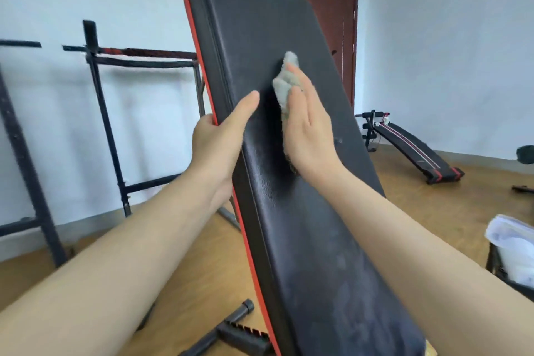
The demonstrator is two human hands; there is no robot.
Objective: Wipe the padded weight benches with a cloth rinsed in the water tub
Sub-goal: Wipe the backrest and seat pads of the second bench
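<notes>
**Cloth meets backrest as person wipes tilted weight bench**

A person's right hand (309,130) presses a bunched grey cloth (286,78) flat against the face of a black bench pad (254,23). The fingers lie straight over the cloth rather than curled round it, and the cloth bulges out beyond the fingertips and under the palm. Just left of that hand, the left hand (216,141) grips the pad's red-trimmed edge, with the thumb stretched across the black face and the fingers wrapped out of sight behind it. The pad stands steeply tilted, rising up and away above both hands. Below the right wrist, its surface shows dull, mottled patches. Down by the left forearm, a black tube (239,312) and a notched bracket (245,332) lie on the wooden floor (433,211). A dark metal rack (107,124) stands against the wall well left of the gripping hand. Beyond the right hand are a brown door (329,23) and a curved sit-up bench (413,150). A white container (514,246) sits at the frame's edge beside the right forearm; what it holds cannot be made out.
</notes>
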